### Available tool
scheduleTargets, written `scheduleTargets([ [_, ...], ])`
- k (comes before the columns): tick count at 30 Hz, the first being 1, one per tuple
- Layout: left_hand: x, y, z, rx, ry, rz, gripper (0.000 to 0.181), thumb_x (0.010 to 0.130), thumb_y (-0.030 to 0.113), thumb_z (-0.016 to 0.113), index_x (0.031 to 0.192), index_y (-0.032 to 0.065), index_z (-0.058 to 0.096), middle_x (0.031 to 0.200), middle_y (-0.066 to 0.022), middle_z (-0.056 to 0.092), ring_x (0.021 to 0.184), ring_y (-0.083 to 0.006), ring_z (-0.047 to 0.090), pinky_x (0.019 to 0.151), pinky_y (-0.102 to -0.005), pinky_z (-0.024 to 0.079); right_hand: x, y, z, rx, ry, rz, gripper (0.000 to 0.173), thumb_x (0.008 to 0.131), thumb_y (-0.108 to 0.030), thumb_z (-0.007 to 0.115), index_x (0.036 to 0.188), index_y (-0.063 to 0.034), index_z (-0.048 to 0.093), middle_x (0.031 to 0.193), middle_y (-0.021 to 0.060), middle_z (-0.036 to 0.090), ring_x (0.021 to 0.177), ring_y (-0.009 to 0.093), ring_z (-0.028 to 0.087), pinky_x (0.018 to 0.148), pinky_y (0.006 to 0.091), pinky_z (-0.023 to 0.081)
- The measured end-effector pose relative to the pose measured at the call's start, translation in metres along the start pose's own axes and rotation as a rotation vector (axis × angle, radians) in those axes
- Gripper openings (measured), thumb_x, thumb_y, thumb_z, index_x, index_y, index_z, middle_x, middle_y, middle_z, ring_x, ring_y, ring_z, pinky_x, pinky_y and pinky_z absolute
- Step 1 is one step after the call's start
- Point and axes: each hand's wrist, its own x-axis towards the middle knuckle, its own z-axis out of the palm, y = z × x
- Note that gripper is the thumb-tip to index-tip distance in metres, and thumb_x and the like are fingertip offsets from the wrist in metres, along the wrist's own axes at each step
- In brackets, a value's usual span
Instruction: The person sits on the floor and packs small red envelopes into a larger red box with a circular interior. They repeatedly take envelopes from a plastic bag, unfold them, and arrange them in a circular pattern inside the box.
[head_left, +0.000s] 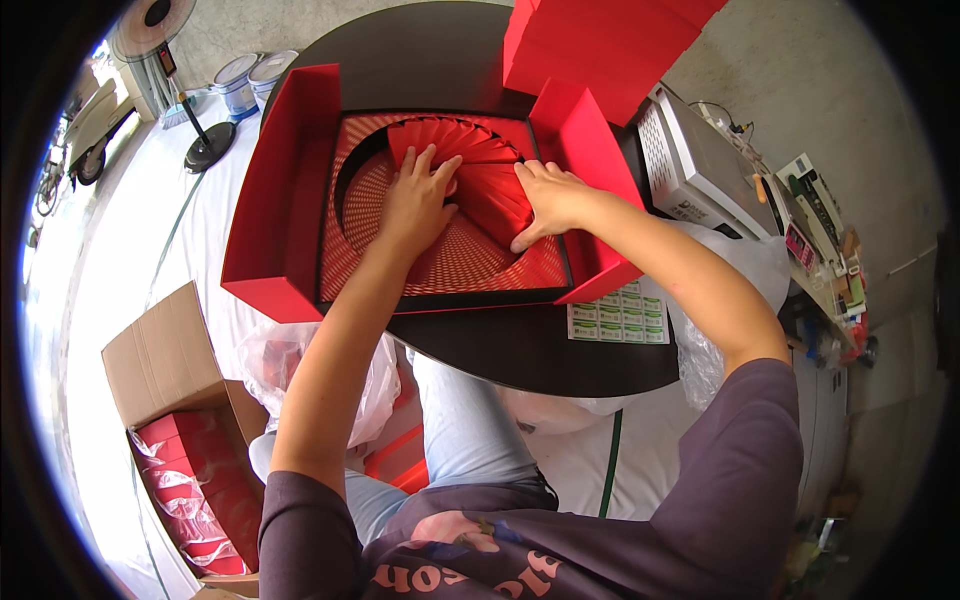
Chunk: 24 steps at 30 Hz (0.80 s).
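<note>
An open red gift box (281, 172) lies on a dark round table (420, 52), its two side panels swung outward. Inside sits a red and gold patterned insert (352, 274) with a round recess. Red pleated wedge-shaped packets (442, 139) fan around the far and right part of the recess. My left hand (420, 195) is at the inner, narrow ends of the packets, fingers spread. Across their outer edge on the right, my right hand (551, 199) spans a bunch, thumb nearer me. The patterned floor of the recess (367, 195) shows on the left and near side.
A sheet of green and white stickers (619, 319) lies by the box. Red boxes (592, 52) stand at the table's far right, beside a white machine (697, 165). A carton (161, 360) of wrapped red packs is at lower left; a pedestal fan (206, 142) stands beyond.
</note>
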Motion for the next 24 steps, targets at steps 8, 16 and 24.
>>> scheduleTargets([
  [8,0.001,0.003,0.001,0.058,-0.012,0.007,0.076,0.073,0.024,0.075,0.139,0.0182,0.039,0.143,-0.0164,0.037,0.132,-0.0390,0.034,0.102,-0.0440,0.041,0.020,-0.004,0.030,-0.105,0.186,0.172,0.118,0.053,-0.044,0.086,0.141,0.0011,0.022,0.125,0.0196,0.043,0.110,0.034,0.049,0.090,0.0437,0.043],
  [16,0.001,-0.001,0.002,0.087,-0.047,-0.016,0.074,0.076,0.025,0.072,0.141,0.0172,0.036,0.145,-0.0183,0.035,0.134,-0.0408,0.030,0.106,-0.0433,0.036,0.013,-0.003,0.003,0.017,0.045,0.108,0.131,0.055,-0.050,0.085,0.149,-0.0058,0.005,0.145,0.0253,0.023,0.129,0.040,0.037,0.102,0.0479,0.037],
  [24,-0.002,0.002,0.006,0.059,-0.021,-0.015,0.075,0.078,0.029,0.070,0.141,0.0124,0.035,0.145,-0.0215,0.033,0.134,-0.0437,0.027,0.108,-0.0451,0.033,0.007,0.015,0.018,0.149,-0.035,0.231,0.128,0.065,-0.063,0.074,0.146,0.0035,0.000,0.139,0.0256,0.036,0.124,0.037,0.045,0.098,0.0454,0.042],
])
